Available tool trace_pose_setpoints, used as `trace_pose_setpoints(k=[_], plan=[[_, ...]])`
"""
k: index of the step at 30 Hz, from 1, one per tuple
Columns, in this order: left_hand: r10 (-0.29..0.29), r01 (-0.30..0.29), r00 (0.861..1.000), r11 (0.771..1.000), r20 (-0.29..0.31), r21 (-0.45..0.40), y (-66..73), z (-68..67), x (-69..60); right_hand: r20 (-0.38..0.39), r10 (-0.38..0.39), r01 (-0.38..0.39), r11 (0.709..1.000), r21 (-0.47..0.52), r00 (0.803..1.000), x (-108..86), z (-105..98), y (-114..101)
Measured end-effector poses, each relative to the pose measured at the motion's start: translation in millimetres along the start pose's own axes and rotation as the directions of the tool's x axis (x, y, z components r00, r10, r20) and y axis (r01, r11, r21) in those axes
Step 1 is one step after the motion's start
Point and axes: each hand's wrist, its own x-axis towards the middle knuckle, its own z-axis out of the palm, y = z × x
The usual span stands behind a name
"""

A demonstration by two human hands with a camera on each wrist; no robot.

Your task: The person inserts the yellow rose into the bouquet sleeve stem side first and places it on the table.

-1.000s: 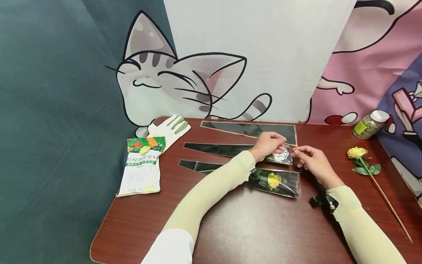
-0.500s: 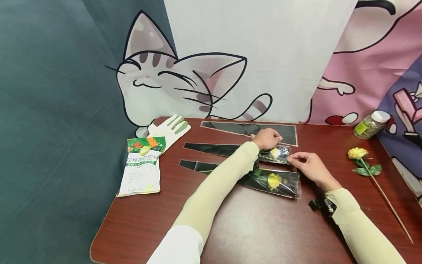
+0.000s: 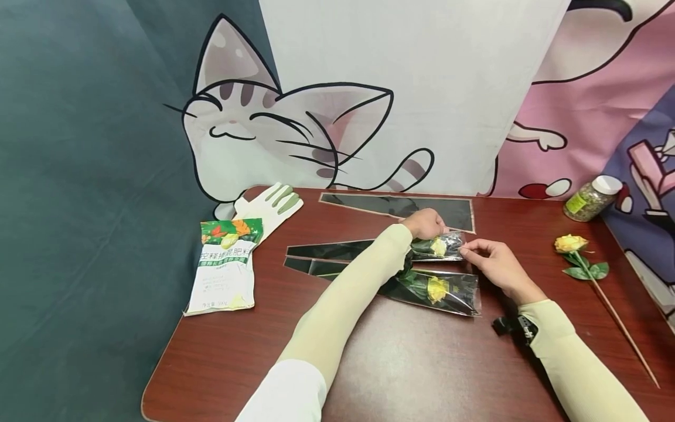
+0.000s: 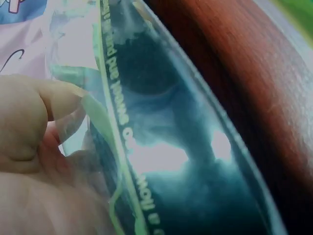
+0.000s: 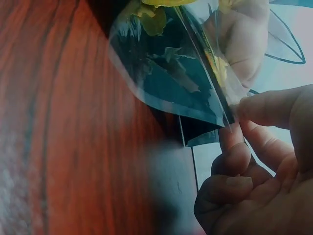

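A dark flower sleeve with a clear front [image 3: 327, 251] lies between my hands, with a yellow rose [image 3: 438, 247] inside its wide end. My left hand [image 3: 425, 223] pinches the sleeve's far edge between thumb and fingers; the left wrist view shows the printed sleeve [image 4: 146, 88] close up. At the wide right end, my right hand [image 3: 498, 266] pinches the corner of the film, also visible in the right wrist view with the thumb and fingertips on the sleeve's mouth [image 5: 171, 107]. My left forearm hides part of the sleeve.
Nearer me lies another sleeve [image 3: 459, 300] holding a yellow rose. A flat dark sleeve [image 3: 364, 203] is at the back. To the right are a loose yellow rose [image 3: 572, 244] and a jar [image 3: 587, 202]; at left, a fertilizer bag [image 3: 224, 278] and a glove [image 3: 271, 211].
Both hands now hold the sleeve; its narrow end has swung toward me. A second ago they were together over its wide end. The left hand has moved back and left, the right slightly left.
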Motion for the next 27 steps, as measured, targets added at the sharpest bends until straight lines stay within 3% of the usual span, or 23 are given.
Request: trace_pose_setpoints(k=[6,10,15,23,27], plan=[[-0.022,0.013,0.993,0.997,-0.116,-0.073,-3.4,2.7,-1.4,0.012,0.004,-0.004,1.000,0.011,1.000,-3.0,-0.9,-4.1],[-0.002,-0.015,0.988,0.994,-0.157,-0.107,-2.9,6.8,-1.7,-0.005,0.004,-0.003,1.000,0.023,1.000,-3.3,-1.9,-5.0],[0.012,-0.026,0.979,0.997,-0.202,-0.067,1.3,9.7,0.5,-0.028,0.007,-0.007,1.000,0.011,1.000,-3.2,-3.6,-6.0],[0.056,-0.062,0.982,0.998,-0.183,-0.029,2.2,13.0,2.4,0.031,0.042,-0.045,0.994,0.100,0.999,-1.7,-5.0,-5.7],[0.075,-0.086,0.979,0.995,-0.190,-0.047,-1.2,14.8,2.1,0.066,0.063,-0.067,0.996,0.056,0.996,-0.6,-11.9,-5.2]])
